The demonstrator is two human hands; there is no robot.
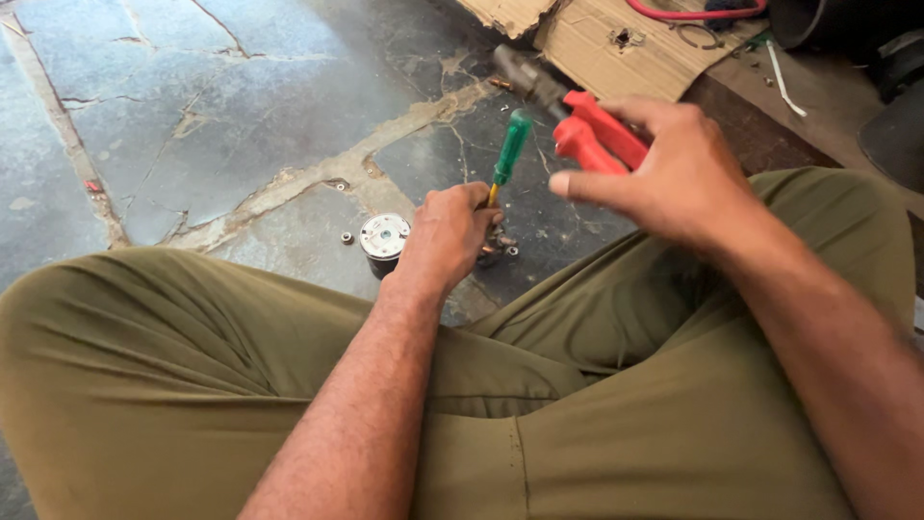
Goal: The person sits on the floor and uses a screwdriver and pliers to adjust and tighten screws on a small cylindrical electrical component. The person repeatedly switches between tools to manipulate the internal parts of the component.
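- Screwdriver (507, 154) up front: green handle, yellow collar, standing nearly upright, its top leaning a touch to the right, above the cracked stone floor (241, 106).
- Left hand (450, 231) is curled tight around the screwdriver's lower shaft, fingers pressed together; the tip is hidden under the fist.
- Just left of that hand sits a small round metal motor (384, 239), silver face up, close to the knuckles.
- A tiny nut (347, 237) lies just left of the motor, and small metal bits (504, 245) are scattered at the hand's right side.
- Right hand (664, 173) hovers higher, off the floor, fingers closed around red-handled pliers (597, 135); the pliers' dark nose points up-left and is blurred.
- Pliers and screwdriver handle are near each other, not touching.
- Both forearms cross over olive trousers (192, 366), knees spread either side.
- Torn cardboard (597, 43) lies at the top, with a red hose (693, 13) curling over it.
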